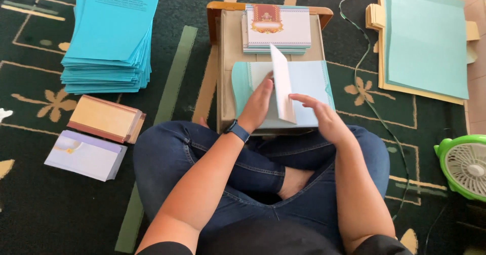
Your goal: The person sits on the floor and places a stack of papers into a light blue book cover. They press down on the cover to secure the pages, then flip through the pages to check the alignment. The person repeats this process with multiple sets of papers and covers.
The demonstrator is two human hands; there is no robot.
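1. The left hand (257, 105) lies with its fingers nearly flat and close together on the light blue sheet (309, 80), pressing it down rather than gripping; the fingertips meet the foot of the white folded card (282, 83).
2. The right hand (324, 114) is loosely open, its fingers stretched toward the card's lower edge and touching it. Whether they pinch the card, I cannot tell.
3. The card stands nearly upright on the blue sheet, between the two hands.
4. The blue sheet rests on the small wooden desk (227, 57), at the end nearest the person's crossed legs in jeans.
5. At the desk's far end sits a stack of white cards with a red and gold emblem (277, 27).
6. Left of the desk, on the dark patterned carpet (187, 12), is a tall pile of turquoise sheets (111, 37); nearer the person lie a tan card bundle (105, 118) and a lilac card bundle (85, 155).
7. Right of the desk lie pale teal sheets on cream paper (425, 40), and nearer, a green fan (463, 165).
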